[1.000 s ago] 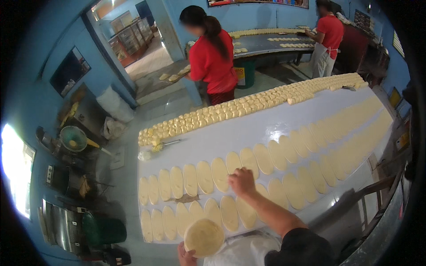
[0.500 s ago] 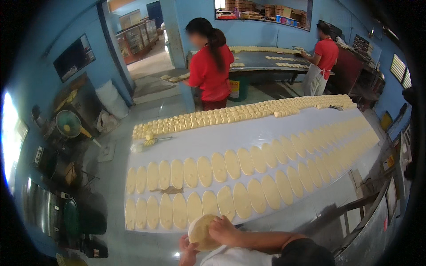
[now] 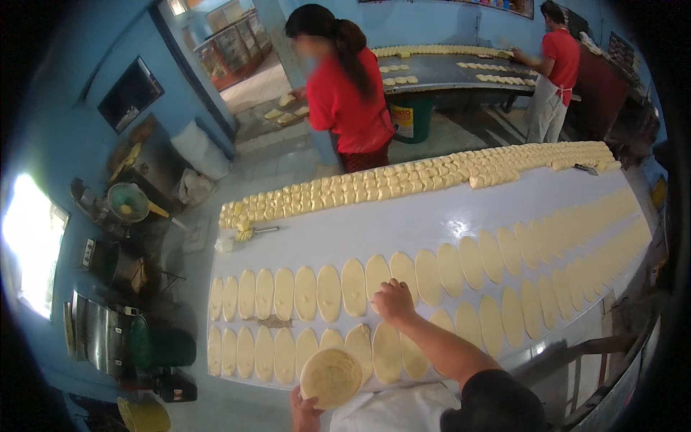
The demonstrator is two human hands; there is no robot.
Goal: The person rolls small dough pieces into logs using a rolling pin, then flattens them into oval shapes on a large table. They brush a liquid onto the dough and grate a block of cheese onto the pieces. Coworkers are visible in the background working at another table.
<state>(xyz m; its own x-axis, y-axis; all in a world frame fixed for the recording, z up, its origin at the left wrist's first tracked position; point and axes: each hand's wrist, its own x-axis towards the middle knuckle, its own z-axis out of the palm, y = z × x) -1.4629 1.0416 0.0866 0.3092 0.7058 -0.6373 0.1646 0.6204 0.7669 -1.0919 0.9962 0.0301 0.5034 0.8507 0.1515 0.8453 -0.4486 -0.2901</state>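
Observation:
My left hand (image 3: 305,407) grips the rim of a round bowl (image 3: 307,394) at the table's near edge. A pale tan, crumbly-looking filling (image 3: 332,376) lies inside the bowl. My right hand (image 3: 394,299) is stretched out over the farther row of flattened dough ovals, with its fingers drawn together in a pinch. Whatever they hold, if anything, is too small to make out. Two long rows of dough ovals (image 3: 329,294) run across the white table (image 3: 345,227). Small lumps show on several ovals on the left.
Shaped dough pieces (image 3: 374,186) line the table's far edge. A yellow-headed brush (image 3: 246,235) and a dark-handled scraper (image 3: 586,170) lie near them. Across the table a person in red (image 3: 345,101) holds a tray of dough; another (image 3: 560,68) works at a back table (image 3: 439,75).
My right hand has left the bowl and moved forward over the farther dough row. The left hand still holds the bowl. The view has shifted, and the person in red has brought a hand over the tray.

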